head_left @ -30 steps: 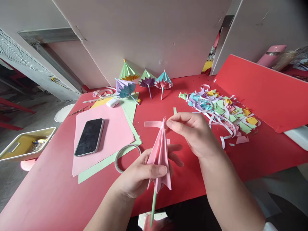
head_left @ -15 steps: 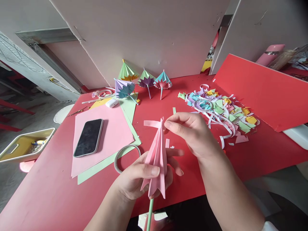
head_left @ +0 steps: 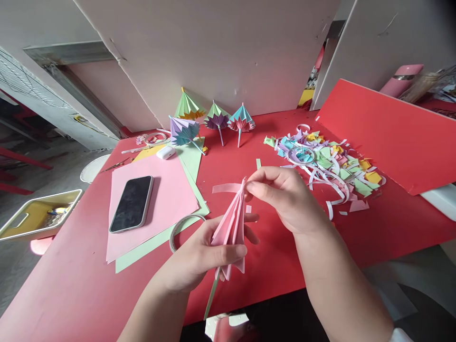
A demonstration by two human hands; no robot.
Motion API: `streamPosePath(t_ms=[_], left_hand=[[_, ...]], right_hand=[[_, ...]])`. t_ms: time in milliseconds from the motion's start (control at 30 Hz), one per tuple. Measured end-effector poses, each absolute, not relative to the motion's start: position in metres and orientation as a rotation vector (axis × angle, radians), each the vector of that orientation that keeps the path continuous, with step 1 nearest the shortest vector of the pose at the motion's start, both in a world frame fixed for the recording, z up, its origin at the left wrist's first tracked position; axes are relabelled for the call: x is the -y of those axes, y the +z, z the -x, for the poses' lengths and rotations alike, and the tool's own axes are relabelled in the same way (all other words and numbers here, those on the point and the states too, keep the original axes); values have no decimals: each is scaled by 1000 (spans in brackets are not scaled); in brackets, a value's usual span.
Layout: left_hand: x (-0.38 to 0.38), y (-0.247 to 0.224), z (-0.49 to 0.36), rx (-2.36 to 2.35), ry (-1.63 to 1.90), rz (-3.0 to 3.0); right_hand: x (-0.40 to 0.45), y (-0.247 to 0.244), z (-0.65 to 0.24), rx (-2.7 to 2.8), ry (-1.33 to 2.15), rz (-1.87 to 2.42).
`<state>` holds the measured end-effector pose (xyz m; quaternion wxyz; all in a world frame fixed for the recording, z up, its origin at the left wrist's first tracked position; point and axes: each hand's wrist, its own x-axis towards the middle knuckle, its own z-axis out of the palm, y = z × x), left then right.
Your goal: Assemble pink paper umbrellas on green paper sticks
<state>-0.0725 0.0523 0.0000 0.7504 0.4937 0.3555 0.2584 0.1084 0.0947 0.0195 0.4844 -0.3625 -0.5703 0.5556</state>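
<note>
A folded pink paper umbrella (head_left: 231, 232) with pleated sides is held upright, tilted a little, above the table's front part. My left hand (head_left: 210, 256) is wrapped round its lower pleats, thumb across the front. A green paper stick (head_left: 211, 297) sticks out below it. At the narrow top, my right hand (head_left: 278, 192) pinches the tip between thumb and forefinger. From that tip a pink paper strip (head_left: 226, 188) points out to the left. What lies under my right fingertips is partly hidden.
Several finished paper umbrellas (head_left: 217, 116) stand at the back by the wall. Paper scraps (head_left: 327, 161) are heaped on the right, near a red board (head_left: 388, 137). A phone (head_left: 131, 204) lies on pink paper (head_left: 171, 185) at left, beside a tape roll (head_left: 175, 232).
The umbrella has turned in my left hand, and its lower end and green stick have swung. My left thumb has shifted right across the pleats. My right hand stays at the tip.
</note>
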Motion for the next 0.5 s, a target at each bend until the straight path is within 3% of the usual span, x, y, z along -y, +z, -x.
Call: streamPosePath(t_ms=[500], left_hand=[[-51,4,69,-773,620,-1048]], right_hand=[[-95,19,-104,1308,1463,808]])
